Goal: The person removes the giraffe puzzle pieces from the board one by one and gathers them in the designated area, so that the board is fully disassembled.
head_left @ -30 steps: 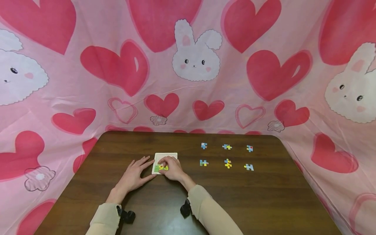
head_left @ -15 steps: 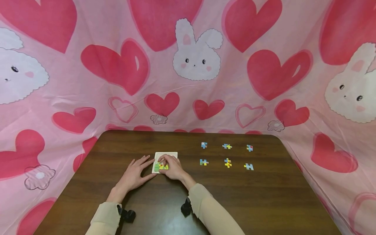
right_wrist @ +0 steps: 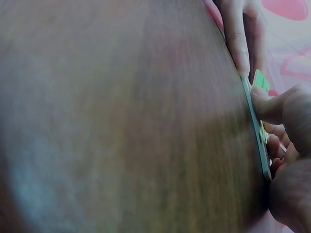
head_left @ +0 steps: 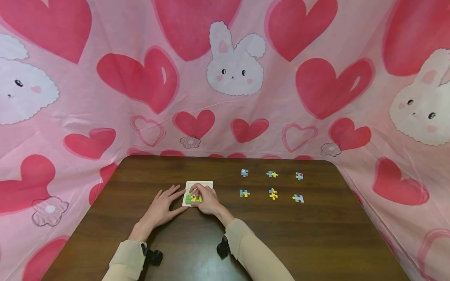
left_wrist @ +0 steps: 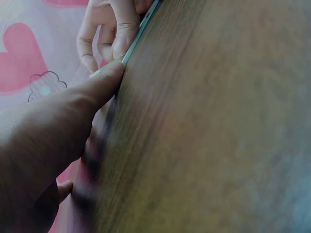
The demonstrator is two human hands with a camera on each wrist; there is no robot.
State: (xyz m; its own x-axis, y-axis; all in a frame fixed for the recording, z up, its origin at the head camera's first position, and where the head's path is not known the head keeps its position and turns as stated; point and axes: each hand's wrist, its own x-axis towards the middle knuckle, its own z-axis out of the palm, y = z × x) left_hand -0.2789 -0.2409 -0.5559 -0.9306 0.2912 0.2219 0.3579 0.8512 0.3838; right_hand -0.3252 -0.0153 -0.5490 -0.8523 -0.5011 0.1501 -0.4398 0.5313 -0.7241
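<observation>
A small white puzzle tray (head_left: 188,184) lies on the table, with green and yellow jigsaw pieces (head_left: 188,199) along its near side. My left hand (head_left: 159,207) lies with fingers spread at the tray's left edge, fingertip and thumb touching its frame. Over the tray, my right hand (head_left: 207,201) pinches a green-and-yellow jigsaw piece (right_wrist: 261,80) between thumb and curled fingers. In the right wrist view that piece tilts up from the tray's thin edge (right_wrist: 257,131). The right hand hides much of the tray's middle and right side.
To the right, loose jigsaw pieces lie in two rows, among them a blue one (head_left: 244,173), a blue-yellow one (head_left: 273,194) and a light blue one (head_left: 298,198). The brown wooden table (head_left: 316,234) meets a pink heart-and-rabbit cloth (head_left: 225,128) behind.
Both hands stay nearly in place at the tray; the right fingers shift slightly over the pieces. The loose pieces on the right stay where they were.
</observation>
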